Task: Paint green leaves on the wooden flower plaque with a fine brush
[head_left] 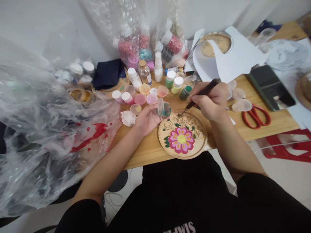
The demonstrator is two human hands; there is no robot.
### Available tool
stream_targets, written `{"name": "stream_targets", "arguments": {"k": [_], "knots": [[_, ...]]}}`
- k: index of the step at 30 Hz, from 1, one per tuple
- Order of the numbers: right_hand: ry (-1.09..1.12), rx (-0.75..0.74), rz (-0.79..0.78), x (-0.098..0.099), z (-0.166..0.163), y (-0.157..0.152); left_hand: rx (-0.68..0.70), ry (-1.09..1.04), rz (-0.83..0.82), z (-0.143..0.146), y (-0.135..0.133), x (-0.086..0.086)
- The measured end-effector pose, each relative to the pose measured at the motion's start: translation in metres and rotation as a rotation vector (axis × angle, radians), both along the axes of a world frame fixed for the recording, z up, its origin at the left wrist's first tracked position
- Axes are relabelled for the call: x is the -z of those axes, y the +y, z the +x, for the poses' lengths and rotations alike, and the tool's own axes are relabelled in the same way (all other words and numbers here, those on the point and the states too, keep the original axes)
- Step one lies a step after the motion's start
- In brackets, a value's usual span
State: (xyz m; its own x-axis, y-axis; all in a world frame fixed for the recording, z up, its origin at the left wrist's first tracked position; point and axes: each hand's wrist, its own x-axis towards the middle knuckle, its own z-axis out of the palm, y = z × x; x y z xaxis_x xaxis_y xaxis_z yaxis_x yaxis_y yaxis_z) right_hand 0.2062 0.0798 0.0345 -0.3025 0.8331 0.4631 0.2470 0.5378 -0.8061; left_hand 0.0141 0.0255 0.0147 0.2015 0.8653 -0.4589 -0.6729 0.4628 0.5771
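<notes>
In my right hand is a dark-handled tool with a thin shaft, gripped like a pen. Its tip meets the upper part of a round wooden plaque, on a leaf shape. The plaque carries a pink and magenta flower with a yellow centre, green leaves and gold outlines. My left hand is closed around a small clear cup with dark green inside, tilted beside the plaque's upper left edge. An uncapped jar of dark green stands left of my right hand.
Several small cups and white-capped jars crowd the table behind the plaque. At right lie red-handled scissors and a phone. Crumpled clear plastic covers the left side. A crumpled tissue sits near my left hand.
</notes>
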Motion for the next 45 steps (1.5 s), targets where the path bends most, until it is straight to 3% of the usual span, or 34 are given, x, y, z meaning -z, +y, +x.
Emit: {"name": "stream_targets", "arguments": {"k": [19,38,45], "knots": [[0.067,-0.055,0.104,0.0028,0.0000,-0.0006,0.019,0.018,0.023,-0.0009,0.0000,0.0018],[0.108,0.057,0.063,0.0035,-0.0002,-0.0007,0.007,0.038,0.024,-0.0007,-0.0003,0.0013],[0.067,0.013,0.030,0.0044,0.0014,0.0003,0.007,0.047,0.037,-0.0003,-0.0003,0.0001]]}}
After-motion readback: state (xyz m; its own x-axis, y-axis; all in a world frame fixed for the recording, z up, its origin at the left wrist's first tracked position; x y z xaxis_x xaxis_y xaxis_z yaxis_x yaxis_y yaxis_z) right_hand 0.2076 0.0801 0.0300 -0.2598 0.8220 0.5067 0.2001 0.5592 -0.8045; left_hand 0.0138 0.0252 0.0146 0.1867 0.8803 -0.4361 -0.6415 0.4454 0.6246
